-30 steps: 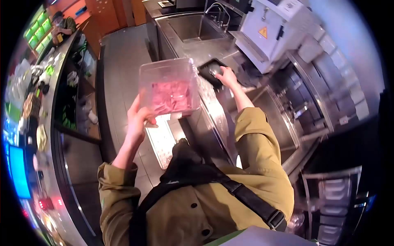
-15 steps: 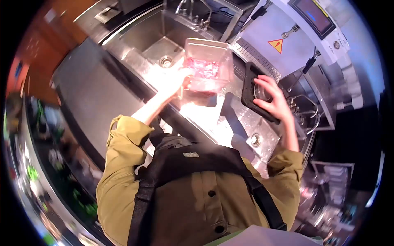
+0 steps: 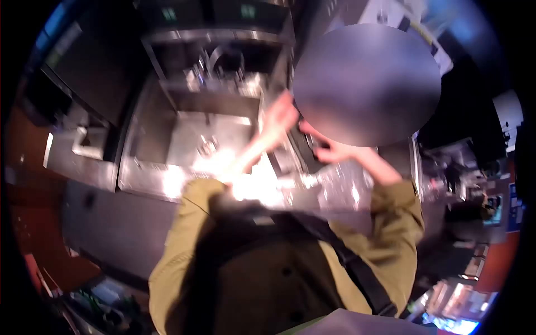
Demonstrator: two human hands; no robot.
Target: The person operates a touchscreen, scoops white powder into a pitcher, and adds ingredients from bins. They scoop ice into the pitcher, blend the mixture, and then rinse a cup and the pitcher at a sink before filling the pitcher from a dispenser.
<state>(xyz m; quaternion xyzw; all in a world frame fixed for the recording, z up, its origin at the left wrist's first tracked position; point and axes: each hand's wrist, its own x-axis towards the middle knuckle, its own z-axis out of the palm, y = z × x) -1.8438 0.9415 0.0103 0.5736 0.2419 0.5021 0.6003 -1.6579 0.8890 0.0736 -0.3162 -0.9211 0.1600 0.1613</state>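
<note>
My left hand [image 3: 280, 118] reaches across the divider on the right side of the sink, beside the dark tray. Motion blurs its fingers, and what they touch cannot be made out. My right hand [image 3: 330, 149] is curved, thumb and fingers apart around a small clear round vessel [image 3: 312, 144] that shows only as a glint. That vessel is over a black tray [image 3: 304, 153] on the counter. A smooth grey oval blur [image 3: 368, 84] hides the area above my right hand, including some of its fingers.
A steel sink [image 3: 181, 134] lies to the left, with a faucet [image 3: 215, 64] behind it. Shiny steel counter [image 3: 346, 187] runs below my right forearm. A dark grey worktop [image 3: 117, 218] is at the lower left.
My view has swung round. My left hand has moved from the clear plastic tub with pink contents toward my right hand. That tub is no longer visible, and the blurred oval has appeared.
</note>
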